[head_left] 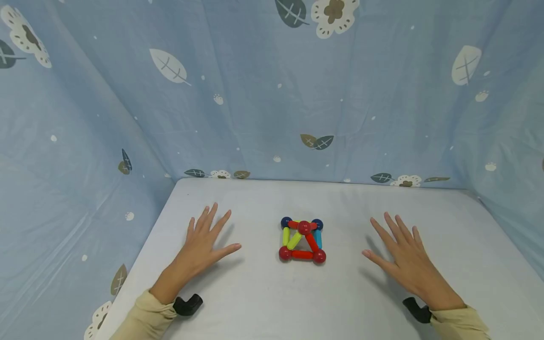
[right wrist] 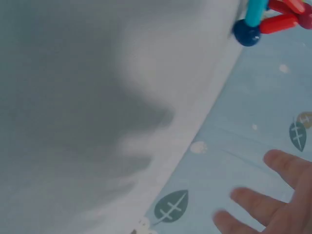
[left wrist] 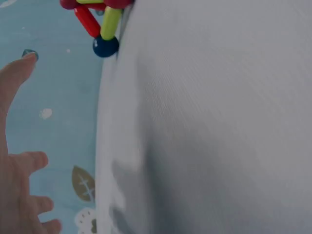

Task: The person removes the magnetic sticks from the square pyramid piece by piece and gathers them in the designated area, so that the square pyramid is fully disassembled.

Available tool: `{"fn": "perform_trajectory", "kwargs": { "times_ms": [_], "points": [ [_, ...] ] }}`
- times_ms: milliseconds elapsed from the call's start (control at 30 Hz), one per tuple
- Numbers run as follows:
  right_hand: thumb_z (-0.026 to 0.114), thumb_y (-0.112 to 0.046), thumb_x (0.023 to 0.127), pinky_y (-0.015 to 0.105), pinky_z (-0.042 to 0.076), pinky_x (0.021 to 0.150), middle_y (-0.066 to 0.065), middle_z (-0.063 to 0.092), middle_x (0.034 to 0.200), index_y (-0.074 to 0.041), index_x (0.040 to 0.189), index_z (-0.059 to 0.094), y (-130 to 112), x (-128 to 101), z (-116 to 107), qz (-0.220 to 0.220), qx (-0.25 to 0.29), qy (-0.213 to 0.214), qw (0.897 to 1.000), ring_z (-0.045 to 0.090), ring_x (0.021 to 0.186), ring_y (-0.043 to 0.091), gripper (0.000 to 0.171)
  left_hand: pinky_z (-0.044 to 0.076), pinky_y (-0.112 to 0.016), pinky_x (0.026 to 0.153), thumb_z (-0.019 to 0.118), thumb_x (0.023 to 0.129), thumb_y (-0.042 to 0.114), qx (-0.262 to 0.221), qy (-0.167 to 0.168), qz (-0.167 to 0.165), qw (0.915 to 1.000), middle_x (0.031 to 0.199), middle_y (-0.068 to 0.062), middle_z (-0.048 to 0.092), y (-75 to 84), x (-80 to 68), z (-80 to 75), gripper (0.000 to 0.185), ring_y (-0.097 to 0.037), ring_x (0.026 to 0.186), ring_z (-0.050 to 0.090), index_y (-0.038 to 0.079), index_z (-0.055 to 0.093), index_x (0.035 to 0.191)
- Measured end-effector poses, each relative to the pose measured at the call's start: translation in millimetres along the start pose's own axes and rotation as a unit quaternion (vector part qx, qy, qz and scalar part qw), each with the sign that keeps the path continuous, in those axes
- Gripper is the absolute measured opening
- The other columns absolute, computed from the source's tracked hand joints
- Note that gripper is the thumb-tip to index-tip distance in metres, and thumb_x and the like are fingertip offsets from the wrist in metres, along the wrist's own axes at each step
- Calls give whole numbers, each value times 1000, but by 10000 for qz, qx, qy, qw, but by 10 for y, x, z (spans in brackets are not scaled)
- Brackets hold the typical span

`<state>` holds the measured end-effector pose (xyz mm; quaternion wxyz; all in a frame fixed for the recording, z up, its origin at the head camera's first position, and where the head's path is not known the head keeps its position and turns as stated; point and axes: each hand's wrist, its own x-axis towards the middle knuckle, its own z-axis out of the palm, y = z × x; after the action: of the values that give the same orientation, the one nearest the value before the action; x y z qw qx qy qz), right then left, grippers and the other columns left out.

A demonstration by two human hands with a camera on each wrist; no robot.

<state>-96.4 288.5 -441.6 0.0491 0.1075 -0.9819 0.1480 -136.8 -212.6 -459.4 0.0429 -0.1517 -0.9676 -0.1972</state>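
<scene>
A small pyramid of magnetic rods and balls [head_left: 302, 241] stands in the middle of the white table [head_left: 263, 293]: red, yellow-green and blue rods joined by red and dark blue balls. My left hand [head_left: 207, 241] hovers flat with spread fingers to its left, holding nothing. My right hand [head_left: 399, 250] is spread the same way to its right, also empty. The left wrist view shows a corner of the pyramid [left wrist: 100, 22] and my left fingers [left wrist: 19, 195]. In the right wrist view a dark blue ball [right wrist: 246, 31] and my right fingers [right wrist: 273, 204] show.
Blue cloth printed with leaves and flowers [head_left: 272, 94] walls the table at the back and on both sides. Dark wrist-camera mounts [head_left: 188, 304] sit by each beige sleeve.
</scene>
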Motion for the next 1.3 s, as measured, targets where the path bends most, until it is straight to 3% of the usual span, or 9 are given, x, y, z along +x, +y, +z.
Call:
{"fn": "perform_trajectory", "kwargs": {
  "times_ms": [167,267,400,567,867,1067,1300],
  "points": [
    [68,-59,94,74,37,107,24,47,156,-14,155,46,-86,109,-34,62,569,-21,9984,43,142,49,78,21,-73,118,72,87,64,-852,-213,-146,9960,174,-12,16,116,63,25,93,-42,158,19,28,32,163],
    [73,-49,94,67,47,101,20,60,144,-10,145,57,-149,182,-27,-78,945,180,9953,55,133,45,66,31,-70,116,75,87,61,-1307,-342,-177,9907,171,-10,26,227,130,42,90,-40,156,27,25,38,161],
    [81,-29,91,56,56,94,16,72,128,-6,134,65,-248,305,8,-400,1471,544,9868,68,116,37,51,43,-59,113,80,88,48,-1885,-437,7,9811,162,-6,44,404,236,86,80,-32,143,50,19,47,155],
    [83,-16,88,48,59,90,13,74,122,-6,130,67,-433,471,18,-518,2062,430,9762,71,110,31,47,54,-49,100,82,89,38,-2378,-559,274,9693,152,0,53,643,364,184,72,-20,121,65,16,51,151],
    [83,-16,88,40,62,85,14,73,124,-9,128,69,-791,728,8,-718,2768,-119,9582,71,111,34,43,55,-40,91,81,90,37,-2868,-916,444,9526,152,-1,52,998,590,353,72,-18,115,68,17,50,152],
    [81,-22,90,38,62,87,9,74,122,-12,125,71,-989,850,-35,-920,3045,-501,9467,71,112,35,38,57,-33,82,82,89,34,-3180,-1114,562,9398,149,-9,55,1154,719,422,73,-20,106,68,14,50,152],
    [81,-18,90,31,62,84,7,74,118,-10,121,73,-1138,943,-27,-1191,3048,-792,9416,71,108,25,32,56,-33,91,83,89,32,-3146,-1060,844,9395,141,-3,61,1269,784,545,63,-18,104,67,15,58,144]
  ]
}}
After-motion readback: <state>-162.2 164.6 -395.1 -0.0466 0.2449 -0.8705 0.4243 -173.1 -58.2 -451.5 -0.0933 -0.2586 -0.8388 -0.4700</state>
